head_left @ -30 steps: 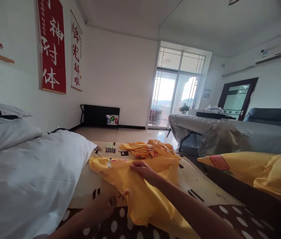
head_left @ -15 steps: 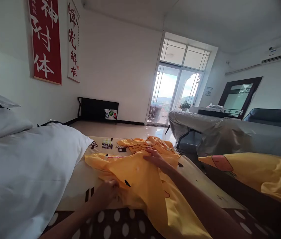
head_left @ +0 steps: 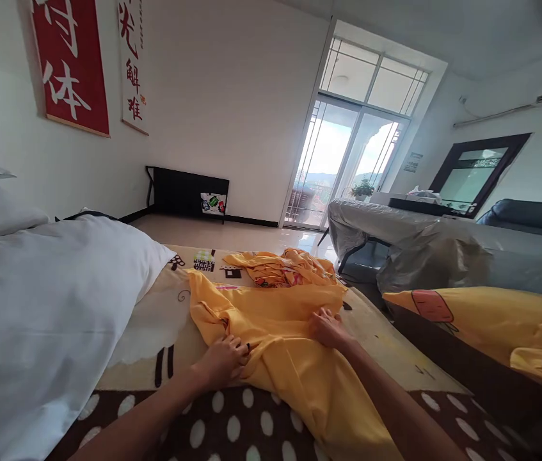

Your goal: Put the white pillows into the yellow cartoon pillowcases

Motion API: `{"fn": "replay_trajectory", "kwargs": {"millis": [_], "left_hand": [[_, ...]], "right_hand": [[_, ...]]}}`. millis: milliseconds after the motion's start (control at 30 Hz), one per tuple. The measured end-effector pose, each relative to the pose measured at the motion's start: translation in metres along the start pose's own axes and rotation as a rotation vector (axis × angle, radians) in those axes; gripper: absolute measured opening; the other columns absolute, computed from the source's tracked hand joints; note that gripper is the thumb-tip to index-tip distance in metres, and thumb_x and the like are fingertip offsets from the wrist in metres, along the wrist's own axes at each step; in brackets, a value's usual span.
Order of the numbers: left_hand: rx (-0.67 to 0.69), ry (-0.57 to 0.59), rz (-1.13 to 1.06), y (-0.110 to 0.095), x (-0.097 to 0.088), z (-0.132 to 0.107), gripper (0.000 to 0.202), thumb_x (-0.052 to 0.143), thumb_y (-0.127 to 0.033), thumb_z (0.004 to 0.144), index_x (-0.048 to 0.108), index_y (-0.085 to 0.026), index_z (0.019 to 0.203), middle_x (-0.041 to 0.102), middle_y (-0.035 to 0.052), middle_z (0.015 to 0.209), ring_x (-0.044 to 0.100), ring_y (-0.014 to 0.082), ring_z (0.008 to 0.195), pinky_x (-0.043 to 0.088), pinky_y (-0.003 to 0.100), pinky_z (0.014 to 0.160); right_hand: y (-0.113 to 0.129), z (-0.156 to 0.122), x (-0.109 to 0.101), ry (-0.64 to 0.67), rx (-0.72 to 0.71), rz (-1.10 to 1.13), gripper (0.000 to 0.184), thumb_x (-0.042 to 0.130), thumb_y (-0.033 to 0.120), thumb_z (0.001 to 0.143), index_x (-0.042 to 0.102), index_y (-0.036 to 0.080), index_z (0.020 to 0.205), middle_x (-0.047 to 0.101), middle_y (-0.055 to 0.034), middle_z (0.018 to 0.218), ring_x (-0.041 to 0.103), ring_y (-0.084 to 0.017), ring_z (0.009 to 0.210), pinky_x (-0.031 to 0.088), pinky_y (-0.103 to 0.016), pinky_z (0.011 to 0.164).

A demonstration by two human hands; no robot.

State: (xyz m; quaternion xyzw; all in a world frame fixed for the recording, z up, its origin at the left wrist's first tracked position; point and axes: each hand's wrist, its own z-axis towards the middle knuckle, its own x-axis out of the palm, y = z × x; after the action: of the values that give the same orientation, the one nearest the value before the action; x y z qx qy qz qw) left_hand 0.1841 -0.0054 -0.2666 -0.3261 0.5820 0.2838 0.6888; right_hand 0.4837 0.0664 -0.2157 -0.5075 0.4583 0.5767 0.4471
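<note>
A yellow cloth (head_left: 271, 310) with a few printed marks lies partly spread over the patterned blanket (head_left: 150, 346), its near end trailing down towards me. My left hand (head_left: 225, 363) is closed on the cloth's near left part, where it bunches into folds. Further right, my right hand (head_left: 328, 328) has its fingers curled and pinched on the cloth's right side. Just beyond the cloth sits a crumpled orange-yellow printed fabric (head_left: 294, 269), touched by neither hand.
Large white pillows (head_left: 83, 307) lie on the left. At the right is a yellow pillow-like item (head_left: 482, 314) with a carrot-like print. Behind it stands a plastic-covered table (head_left: 405, 224). A black folded frame (head_left: 184, 195) leans on the far wall beside a glass door (head_left: 342, 160).
The raised cloth has come down and lies flatter, its far edge spread wider. My right hand has moved right and nearer; my left hand has shifted slightly right. The view has tipped down.
</note>
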Motion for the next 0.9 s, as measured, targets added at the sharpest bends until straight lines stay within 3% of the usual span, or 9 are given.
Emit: {"fn": "replay_trajectory", "kwargs": {"millis": [67, 133, 233, 333, 467, 567, 667, 733, 900], "left_hand": [[0.007, -0.004, 0.038, -0.004, 0.0, 0.002, 0.025, 0.042, -0.017, 0.088, 0.063, -0.013, 0.101, 0.064, 0.0149, 0.102, 0.06, 0.0296, 0.097, 0.047, 0.045, 0.085], [0.021, -0.007, 0.057, -0.008, -0.002, -0.001, 0.025, 0.04, -0.013, 0.088, 0.064, -0.012, 0.098, 0.064, 0.0162, 0.101, 0.059, 0.03, 0.099, 0.046, 0.046, 0.087], [0.087, -0.03, 0.118, -0.01, -0.005, -0.017, 0.025, 0.041, -0.009, 0.087, 0.063, -0.012, 0.099, 0.064, 0.0164, 0.099, 0.059, 0.0293, 0.098, 0.046, 0.044, 0.085], [0.179, -0.1, 0.203, -0.005, -0.007, -0.049, 0.025, 0.04, -0.008, 0.087, 0.062, -0.013, 0.098, 0.064, 0.0144, 0.095, 0.059, 0.0279, 0.093, 0.045, 0.041, 0.082], [0.126, -0.058, 0.155, 0.007, -0.01, -0.098, 0.019, 0.046, -0.012, 0.085, 0.063, -0.017, 0.092, 0.064, 0.0106, 0.097, 0.058, 0.0261, 0.094, 0.041, 0.038, 0.085], [-0.032, -0.007, -0.098, 0.014, -0.022, -0.115, 0.014, 0.051, -0.022, 0.083, 0.064, -0.019, 0.083, 0.064, 0.0061, 0.096, 0.059, 0.021, 0.089, 0.041, 0.033, 0.084], [-0.273, -0.089, -0.317, 0.022, -0.037, -0.105, 0.024, 0.045, -0.027, 0.086, 0.061, -0.017, 0.07, 0.064, 0.004, 0.082, 0.059, 0.0163, 0.077, 0.041, 0.026, 0.073], [-0.4, -0.176, -0.353, 0.029, -0.042, -0.088, 0.023, 0.039, -0.022, 0.086, 0.06, -0.016, 0.079, 0.065, 0.0043, 0.079, 0.059, 0.0158, 0.076, 0.04, 0.025, 0.07], [-0.513, -0.161, -0.349, 0.041, -0.031, -0.046, 0.022, 0.041, -0.021, 0.085, 0.059, -0.014, 0.095, 0.069, 0.0106, 0.092, 0.064, 0.0199, 0.085, 0.042, 0.026, 0.071]], "right_hand": [[0.027, -0.011, -0.006, -0.094, -0.038, -0.04, 0.04, 0.043, 0.007, 0.078, 0.059, 0.011, 0.115, 0.052, -0.0204, 0.125, 0.045, -0.03, 0.117, 0.027, -0.045, 0.099], [0.064, -0.026, -0.012, -0.135, -0.199, -0.038, 0.038, 0.041, 0.012, 0.085, 0.056, 0.016, 0.119, 0.052, -0.0158, 0.128, 0.044, -0.025, 0.118, 0.026, -0.04, 0.101], [0.114, -0.056, -0.009, -0.063, -0.551, -0.049, 0.028, 0.047, 0.024, 0.087, 0.058, 0.019, 0.112, 0.062, -0.0102, 0.11, 0.053, -0.023, 0.105, 0.033, -0.038, 0.096], [0.135, -0.08, 0.004, 0.071, -0.673, -0.161, 0.022, 0.054, 0.016, 0.078, 0.062, 0.015, 0.099, 0.067, -0.0094, 0.091, 0.059, -0.023, 0.087, 0.036, -0.039, 0.092], [0.126, -0.099, 0.018, 0.108, -0.683, -0.169, 0.025, 0.051, 0.008, 0.073, 0.063, 0.016, 0.094, 0.068, -0.007, 0.089, 0.06, -0.021, 0.084, 0.038, -0.036, 0.09], [0.12, -0.117, 0.021, 0.079, -0.725, -0.11, 0.026, 0.048, 0.009, 0.075, 0.063, 0.019, 0.094, 0.067, -0.006, 0.091, 0.059, -0.021, 0.085, 0.04, -0.035, 0.087], [0.119, -0.142, 0.021, 0.041, -0.767, 0.01, 0.024, 0.048, 0.016, 0.081, 0.063, 0.026, 0.098, 0.067, -0.0044, 0.096, 0.058, -0.021, 0.091, 0.041, -0.034, 0.09], [0.11, -0.157, 0.023, 0.002, -0.738, 0.071, 0.032, 0.049, 0.021, 0.082, 0.06, 0.032, 0.11, 0.065, -0.0023, 0.109, 0.057, -0.021, 0.1, 0.04, -0.034, 0.095], [0.034, -0.174, 0.028, -0.279, -0.326, -0.001, 0.045, 0.046, 0.03, 0.085, 0.052, 0.027, 0.13, 0.058, -0.0084, 0.128, 0.054, -0.028, 0.115, 0.04, -0.044, 0.099]]}}
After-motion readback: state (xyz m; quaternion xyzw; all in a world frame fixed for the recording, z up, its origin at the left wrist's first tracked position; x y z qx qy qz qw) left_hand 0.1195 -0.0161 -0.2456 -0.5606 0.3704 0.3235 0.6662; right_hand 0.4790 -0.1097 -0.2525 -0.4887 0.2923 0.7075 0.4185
